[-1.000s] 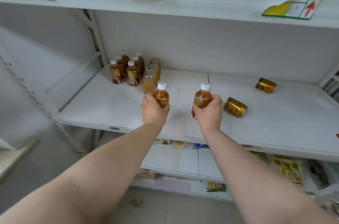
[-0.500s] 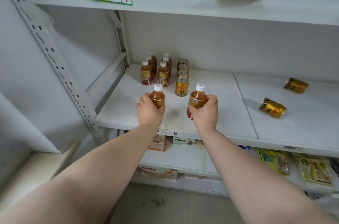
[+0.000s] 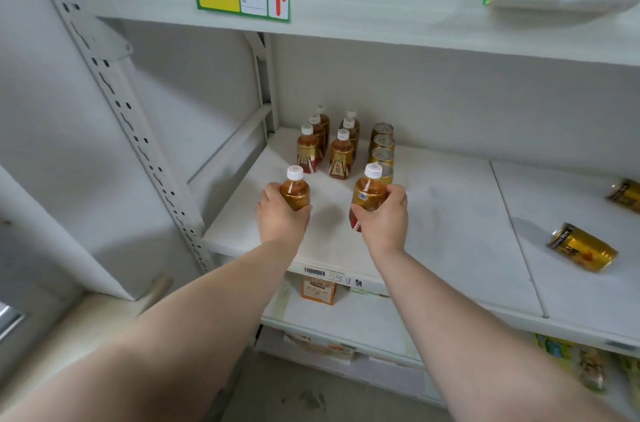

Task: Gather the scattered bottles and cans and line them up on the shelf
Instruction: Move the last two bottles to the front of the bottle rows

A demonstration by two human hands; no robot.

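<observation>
Two amber bottles with white caps are held upright over the front of the white shelf (image 3: 450,231). The left bottle (image 3: 294,192) sits in the left hand (image 3: 282,217), whose grip is closed round its lower body. The right bottle (image 3: 370,193) sits in the right hand (image 3: 384,219), grip likewise closed round its body, red label edge showing below the palm. Whether either base touches the shelf cannot be told. Just beyond the left grip stand two rows of bottles (image 3: 329,144), upright. Directly beyond the right grip stands a row of gold cans (image 3: 382,144), upright, the nearest partly hidden by the right bottle. Well to the right of the right grip, a gold can (image 3: 583,247) lies on its side; a second fallen can (image 3: 625,195) lies farther back at the frame edge.
</observation>
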